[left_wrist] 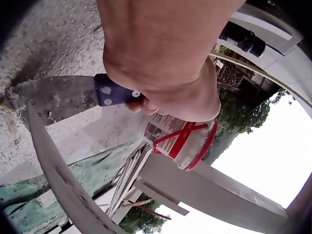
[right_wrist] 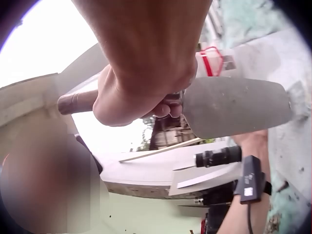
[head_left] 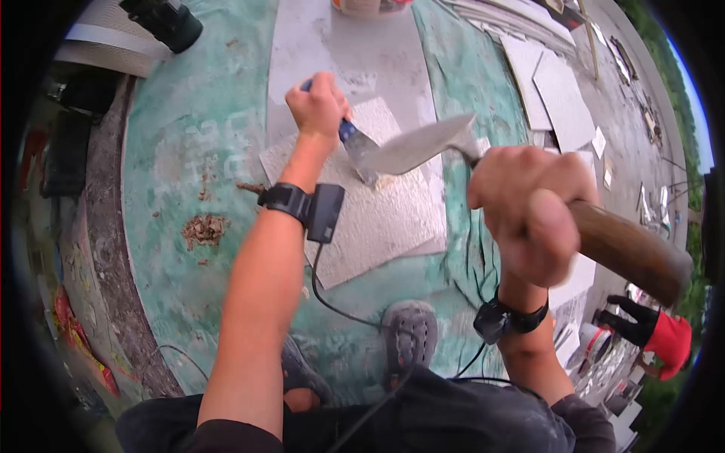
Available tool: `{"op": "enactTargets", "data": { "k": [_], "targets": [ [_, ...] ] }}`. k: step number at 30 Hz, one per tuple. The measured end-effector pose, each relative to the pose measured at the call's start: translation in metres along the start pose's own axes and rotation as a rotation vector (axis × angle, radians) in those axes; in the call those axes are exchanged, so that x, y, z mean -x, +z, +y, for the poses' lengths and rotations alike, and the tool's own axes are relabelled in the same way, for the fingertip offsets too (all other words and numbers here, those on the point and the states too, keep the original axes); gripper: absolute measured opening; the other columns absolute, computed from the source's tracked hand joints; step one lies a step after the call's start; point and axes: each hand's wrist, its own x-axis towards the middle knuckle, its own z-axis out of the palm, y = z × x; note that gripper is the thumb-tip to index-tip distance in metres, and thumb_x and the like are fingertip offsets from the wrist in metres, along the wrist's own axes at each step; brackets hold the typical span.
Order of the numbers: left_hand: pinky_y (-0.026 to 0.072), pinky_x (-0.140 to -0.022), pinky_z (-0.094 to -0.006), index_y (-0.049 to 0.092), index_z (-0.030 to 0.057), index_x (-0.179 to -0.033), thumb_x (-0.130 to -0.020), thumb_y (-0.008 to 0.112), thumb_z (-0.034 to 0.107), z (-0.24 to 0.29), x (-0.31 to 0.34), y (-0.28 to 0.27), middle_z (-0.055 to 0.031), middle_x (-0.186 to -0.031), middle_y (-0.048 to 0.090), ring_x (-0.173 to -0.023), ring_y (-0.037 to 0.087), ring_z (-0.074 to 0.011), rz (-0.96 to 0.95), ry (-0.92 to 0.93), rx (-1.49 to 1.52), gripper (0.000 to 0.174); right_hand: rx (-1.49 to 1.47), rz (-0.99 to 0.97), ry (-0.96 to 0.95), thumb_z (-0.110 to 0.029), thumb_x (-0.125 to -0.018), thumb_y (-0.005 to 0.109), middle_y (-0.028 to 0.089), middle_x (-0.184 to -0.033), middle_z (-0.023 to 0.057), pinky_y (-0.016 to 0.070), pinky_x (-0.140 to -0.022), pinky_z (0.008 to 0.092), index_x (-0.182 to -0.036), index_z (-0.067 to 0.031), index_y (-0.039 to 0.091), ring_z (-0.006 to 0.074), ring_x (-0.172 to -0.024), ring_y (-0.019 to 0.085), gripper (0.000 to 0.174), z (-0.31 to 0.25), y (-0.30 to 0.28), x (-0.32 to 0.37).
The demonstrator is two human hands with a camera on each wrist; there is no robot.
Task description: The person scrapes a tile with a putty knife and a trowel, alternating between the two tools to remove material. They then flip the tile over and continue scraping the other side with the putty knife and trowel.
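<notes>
My left hand point(head_left: 317, 106) grips the blue handle of a putty knife point(head_left: 359, 149), whose metal blade points down at a rough whitish board point(head_left: 370, 234). A little pale material point(head_left: 387, 181) clings by the blade's end. In my right hand point(head_left: 532, 200) is the wooden handle of a trowel point(head_left: 423, 143), fingers curled round it. The trowel's broad grey blade point(right_wrist: 234, 107) reaches left over the board, and its far end overlaps the putty knife's blade in the head view. The left wrist view shows the trowel's edge right at the putty knife's blade point(left_wrist: 58, 95).
Under the board lie a larger grey sheet point(head_left: 302, 45) and a green ground cloth point(head_left: 181, 143). A bucket point(left_wrist: 180, 141) with red markings stands ahead. Crumbled debris point(head_left: 205, 230) sits at left, stacked sheets point(head_left: 559, 98) at right. A person in red point(head_left: 668, 347) is at far right.
</notes>
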Motion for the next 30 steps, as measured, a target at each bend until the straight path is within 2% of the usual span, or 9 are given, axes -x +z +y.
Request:
{"op": "enactTargets", "data": {
  "k": [6, 11, 13, 17, 21, 22, 23, 26, 30],
  "targets": [
    [0.0364, -0.044, -0.0374, 0.04, 0.0087, -0.061, -0.091, 0.056, 0.013, 0.0, -0.015, -0.005, -0.0033, -0.053, 0.04, -0.043, 0.038, -0.0159, 0.032, 0.01, 0.068, 0.035, 0.076, -0.009, 0.038, -0.004, -0.095, 0.064, 0.051, -0.059, 0.0055, 0.0434, -0.05, 0.0328, -0.074, -0.0046, 0.046, 0.015, -0.051, 0.046, 0.027, 0.036, -0.009, 0.02],
    [0.0371, -0.045, -0.0372, 0.037, 0.011, -0.062, -0.09, 0.055, 0.013, -0.008, -0.002, -0.003, -0.0029, -0.054, 0.037, -0.044, 0.037, -0.0166, -0.02, -0.008, 0.02, 0.034, -0.028, 0.012, 0.017, -0.007, -0.094, 0.066, 0.056, -0.064, 0.0068, 0.0429, -0.05, 0.0329, -0.073, -0.0048, 0.046, 0.0164, -0.051, 0.048, 0.029, 0.0, 0.004, 0.006],
    [0.0373, -0.046, -0.0371, 0.037, 0.011, -0.062, -0.09, 0.055, 0.013, -0.01, -0.003, -0.004, -0.0027, -0.054, 0.037, -0.045, 0.037, -0.0166, -0.007, -0.012, 0.014, 0.034, 0.271, -0.068, 0.05, -0.008, -0.093, 0.067, 0.056, -0.064, 0.0056, 0.042, -0.051, 0.033, -0.073, -0.0051, 0.047, 0.016, -0.051, 0.049, 0.029, 0.025, -0.003, 0.02],
    [0.0371, -0.047, -0.0365, 0.037, 0.0114, -0.062, -0.091, 0.056, 0.014, -0.005, -0.001, 0.002, -0.0026, -0.055, 0.037, -0.046, 0.037, -0.0157, -0.01, 0.007, -0.007, 0.035, 0.102, -0.01, 0.191, -0.009, -0.094, 0.067, 0.056, -0.064, 0.0049, 0.0425, -0.051, 0.0316, -0.074, -0.0059, 0.048, 0.0154, -0.054, 0.052, 0.027, 0.027, -0.003, 0.013],
    [0.0379, -0.047, -0.0366, 0.038, 0.0112, -0.061, -0.092, 0.055, 0.014, -0.01, 0.0, -0.003, -0.0025, -0.054, 0.037, -0.046, 0.038, -0.0155, -0.025, -0.008, -0.002, 0.035, -0.025, 0.036, 0.005, -0.012, -0.095, 0.067, 0.053, -0.064, 0.0036, 0.0465, -0.053, 0.0344, -0.081, -0.0067, 0.05, 0.0155, -0.051, 0.045, 0.023, -0.012, 0.014, -0.001],
    [0.0381, -0.047, -0.0365, 0.039, 0.0111, -0.062, -0.092, 0.055, 0.014, -0.009, 0.0, -0.003, -0.0025, -0.054, 0.038, -0.045, 0.038, -0.0155, -0.019, -0.014, -0.001, 0.035, 0.01, 0.033, 0.058, -0.013, -0.094, 0.067, 0.056, -0.066, 0.0054, 0.0469, -0.055, 0.0339, -0.078, -0.0064, 0.05, 0.0164, -0.052, 0.05, 0.024, -0.002, 0.012, 0.008],
    [0.0383, -0.047, -0.0364, 0.039, 0.011, -0.062, -0.092, 0.055, 0.015, -0.006, -0.001, 0.001, -0.0025, -0.054, 0.038, -0.045, 0.039, -0.0155, -0.017, -0.015, 0.006, 0.035, 0.45, -0.031, 0.108, -0.013, -0.092, 0.068, 0.056, -0.064, 0.0057, 0.0439, -0.053, 0.0323, -0.074, -0.0055, 0.049, 0.0165, -0.052, 0.051, 0.027, 0.02, -0.002, 0.027],
    [0.0385, -0.047, -0.0362, 0.038, 0.0113, -0.062, -0.092, 0.056, 0.015, 0.0, 0.0, 0.007, -0.0021, -0.055, 0.038, -0.045, 0.039, -0.0157, -0.011, 0.006, -0.026, 0.035, 0.176, -0.078, 0.181, -0.008, -0.091, 0.067, 0.052, -0.061, 0.0044, 0.039, -0.048, 0.0332, -0.072, -0.0046, 0.047, 0.0162, -0.05, 0.046, 0.028, 0.031, 0.005, 0.023],
    [0.0382, -0.047, -0.0364, 0.038, 0.0114, -0.062, -0.092, 0.056, 0.015, -0.009, 0.003, 0.002, -0.0022, -0.054, 0.038, -0.045, 0.039, -0.0159, -0.002, -0.01, -0.019, 0.035, -0.048, 0.001, 0.045, -0.005, -0.092, 0.065, 0.054, -0.063, 0.006, 0.0424, -0.052, 0.0327, -0.074, -0.0045, 0.047, 0.0166, -0.053, 0.05, 0.025, -0.007, 0.016, 0.009]
  ]
}}
